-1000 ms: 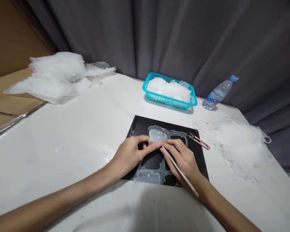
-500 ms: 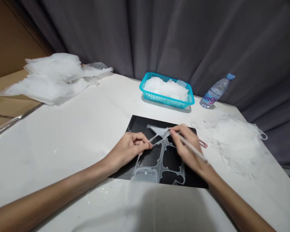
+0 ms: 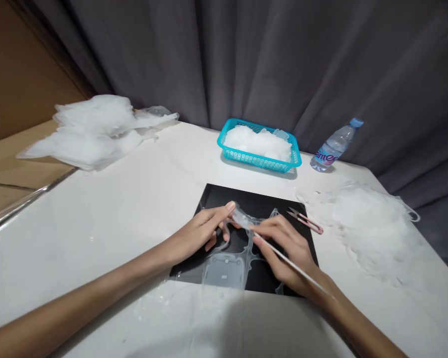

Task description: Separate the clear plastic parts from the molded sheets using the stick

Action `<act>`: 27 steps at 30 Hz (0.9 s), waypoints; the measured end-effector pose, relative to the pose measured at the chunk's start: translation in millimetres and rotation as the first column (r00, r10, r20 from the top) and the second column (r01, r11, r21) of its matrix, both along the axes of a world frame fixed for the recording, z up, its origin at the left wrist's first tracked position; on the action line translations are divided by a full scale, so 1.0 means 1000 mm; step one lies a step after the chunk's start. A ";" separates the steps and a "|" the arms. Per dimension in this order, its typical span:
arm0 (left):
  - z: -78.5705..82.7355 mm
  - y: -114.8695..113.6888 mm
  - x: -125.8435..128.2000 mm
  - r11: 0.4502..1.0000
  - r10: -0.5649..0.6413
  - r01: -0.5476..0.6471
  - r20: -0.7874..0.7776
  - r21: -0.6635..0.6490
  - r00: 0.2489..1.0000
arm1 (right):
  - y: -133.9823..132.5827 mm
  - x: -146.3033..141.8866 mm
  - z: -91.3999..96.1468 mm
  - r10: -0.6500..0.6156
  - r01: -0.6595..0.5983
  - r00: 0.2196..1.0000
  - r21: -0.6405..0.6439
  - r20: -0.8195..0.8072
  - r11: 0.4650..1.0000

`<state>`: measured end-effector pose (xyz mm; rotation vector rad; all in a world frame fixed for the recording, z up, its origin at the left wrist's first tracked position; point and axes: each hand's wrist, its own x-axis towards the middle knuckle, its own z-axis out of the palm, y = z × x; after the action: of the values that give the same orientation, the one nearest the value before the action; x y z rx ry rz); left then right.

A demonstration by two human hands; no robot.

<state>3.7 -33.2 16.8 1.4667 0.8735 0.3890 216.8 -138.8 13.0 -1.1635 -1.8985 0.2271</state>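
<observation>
**Clear piece held between both hands over the mat**

The left hand pinched a small clear piece at its fingertips, lifted just off the black mat. The right hand met it from the right, fingers clenched on a thin white rod. The rod's tip lay at the piece's near edge, and its long axis ran back toward the right wrist. The webbed clear sheet lay flat below, nearer the body. Snips rested on the mat just right of the hands.

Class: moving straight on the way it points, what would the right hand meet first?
The right hand, gripping a thin white stick, would probably meet the translucent moulded plastic sheet the left hand pinches; depth is unclear.
</observation>
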 end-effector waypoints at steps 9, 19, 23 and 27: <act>-0.003 -0.002 0.000 0.999 -0.020 0.016 0.116 0.035 0.993 | -0.008 -0.008 -0.009 0.092 -0.113 0.968 0.077 0.234 0.991; 0.001 -0.002 -0.003 0.997 -0.001 -0.010 0.142 0.074 0.990 | -0.012 0.014 0.006 -0.121 0.119 0.993 -0.088 -0.013 0.989; 0.000 -0.001 -0.002 0.999 0.002 -0.009 0.189 0.037 0.982 | -0.008 0.018 -0.006 -0.295 0.298 0.953 -0.043 0.063 0.954; 0.000 -0.001 0.000 1.000 0.005 -0.010 0.201 0.025 0.980 | -0.005 0.011 -0.011 -0.209 0.214 0.977 -0.249 0.045 0.945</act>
<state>3.9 -34.1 16.9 1.4203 0.7144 0.5458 227.5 -143.5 2.3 -1.5354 -1.7791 0.3482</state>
